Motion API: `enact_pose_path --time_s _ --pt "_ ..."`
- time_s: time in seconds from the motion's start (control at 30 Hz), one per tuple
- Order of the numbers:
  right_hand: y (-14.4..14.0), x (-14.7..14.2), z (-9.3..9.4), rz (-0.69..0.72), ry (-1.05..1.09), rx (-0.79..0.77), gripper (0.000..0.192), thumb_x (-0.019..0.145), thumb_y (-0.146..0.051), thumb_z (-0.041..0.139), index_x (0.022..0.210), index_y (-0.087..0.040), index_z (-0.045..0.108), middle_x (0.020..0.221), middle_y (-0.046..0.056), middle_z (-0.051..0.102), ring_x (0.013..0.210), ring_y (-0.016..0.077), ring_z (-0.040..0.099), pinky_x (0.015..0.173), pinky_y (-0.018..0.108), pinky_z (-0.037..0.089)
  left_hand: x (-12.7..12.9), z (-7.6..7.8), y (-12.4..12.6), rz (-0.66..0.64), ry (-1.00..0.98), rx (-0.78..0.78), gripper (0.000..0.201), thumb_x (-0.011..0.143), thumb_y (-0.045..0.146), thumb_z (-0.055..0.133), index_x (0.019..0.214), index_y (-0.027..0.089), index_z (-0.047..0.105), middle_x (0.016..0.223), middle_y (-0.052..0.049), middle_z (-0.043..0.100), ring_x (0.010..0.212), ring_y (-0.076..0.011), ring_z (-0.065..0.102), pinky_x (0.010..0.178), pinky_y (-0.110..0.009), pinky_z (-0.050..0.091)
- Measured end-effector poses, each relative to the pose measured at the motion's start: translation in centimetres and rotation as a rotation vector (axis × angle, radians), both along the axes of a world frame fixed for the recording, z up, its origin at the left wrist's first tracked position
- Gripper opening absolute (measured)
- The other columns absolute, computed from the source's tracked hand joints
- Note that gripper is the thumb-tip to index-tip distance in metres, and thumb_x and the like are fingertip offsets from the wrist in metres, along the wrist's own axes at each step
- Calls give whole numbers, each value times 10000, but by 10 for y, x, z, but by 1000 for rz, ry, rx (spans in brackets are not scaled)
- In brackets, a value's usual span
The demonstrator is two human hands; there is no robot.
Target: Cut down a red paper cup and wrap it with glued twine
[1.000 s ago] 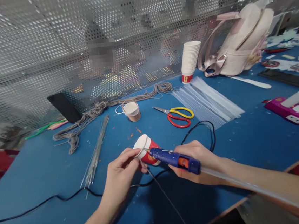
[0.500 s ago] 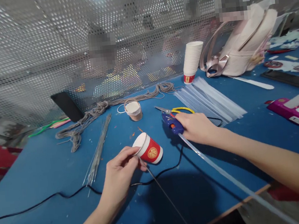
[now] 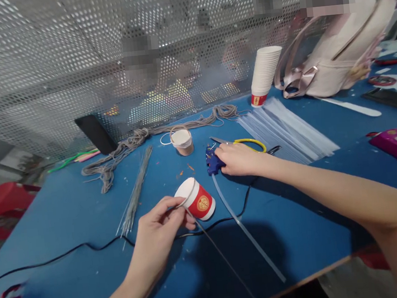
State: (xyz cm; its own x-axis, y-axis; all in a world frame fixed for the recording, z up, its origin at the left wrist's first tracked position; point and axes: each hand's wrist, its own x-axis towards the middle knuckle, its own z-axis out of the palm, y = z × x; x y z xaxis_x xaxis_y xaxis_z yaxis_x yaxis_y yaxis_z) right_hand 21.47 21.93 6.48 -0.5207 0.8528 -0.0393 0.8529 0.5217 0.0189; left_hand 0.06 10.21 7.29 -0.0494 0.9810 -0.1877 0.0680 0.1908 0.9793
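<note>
My left hand (image 3: pixel 166 217) is closed at the rim of a red and white paper cup (image 3: pixel 203 204), which lies tilted on the table. Its fingertips pinch a thin grey cord (image 3: pixel 219 250) against the rim, and the cord's tail runs down to the table's front edge. My right hand (image 3: pixel 236 158) grips a blue glue gun (image 3: pixel 213 161) low over the table, beyond the cup. A long clear glue stick (image 3: pixel 244 229) sticks out of the gun's rear. Just behind that hand lie yellow-handled scissors (image 3: pixel 252 143). A small cord-wrapped cup (image 3: pixel 183 143) with a handle stands farther back.
A stack of paper cups (image 3: pixel 265 74) stands near the mesh screen (image 3: pixel 89 70), beside a backpack (image 3: pixel 338 65). Clear glue sticks (image 3: pixel 288 131) lie in front. Grey cord bundles (image 3: pixel 134 138), a phone (image 3: pixel 95 134) and thin wires (image 3: pixel 137 192) are on the left. A black cable (image 3: pixel 71 250) crosses the table.
My right hand has moved the glue gun left and away from me, setting it lower, and the glue stick has swung round toward the table's front. My left hand keeps its hold on the cup.
</note>
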Motion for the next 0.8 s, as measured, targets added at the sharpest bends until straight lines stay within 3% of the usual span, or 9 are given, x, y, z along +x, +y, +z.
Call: enact_pose_path --time_s 0.1,0.17,0.3,0.37,0.67,0.8 --pt "-13 1 5 1 36 74 305 840 -279 563 1066 -81 615 1079 192 625 968 322 589 770 394 436 -1 1 -1 3 -4 -17 115 749 262 674 805 161 669 598 2 676 535 -142 647 571 -253 546" --pt "-28 -1 9 69 159 226 247 893 -255 500 1027 -94 631 1056 173 629 948 292 565 769 386 398 0 2 -1 4 -6 -17 124 745 270 683 799 159 672 601 0 679 532 -144 648 571 -255 545" --pt "-63 -13 8 487 461 410 235 942 -238 440 867 -156 647 837 68 639 756 186 497 691 328 319 3 4 2 -4 9 -11 137 726 267 702 802 154 682 592 -2 683 525 -146 650 574 -245 537" --pt "-75 -19 4 573 559 464 215 937 -196 454 836 -172 642 760 24 622 705 160 457 672 314 291 4 4 3 -9 21 3 119 721 252 702 797 161 688 587 6 681 522 -140 649 575 -233 529" --pt "-81 -31 -5 576 711 586 337 966 -167 413 729 -190 652 645 -22 589 643 131 406 670 300 276 5 2 4 -26 58 2 52 736 235 678 769 203 705 591 39 683 543 -113 639 568 -187 502" --pt "-82 -31 -6 591 727 616 280 928 -157 493 700 -194 652 622 -34 574 627 121 410 674 295 281 6 1 5 -39 45 20 40 723 227 685 746 208 712 623 42 685 544 -104 628 553 -178 496"
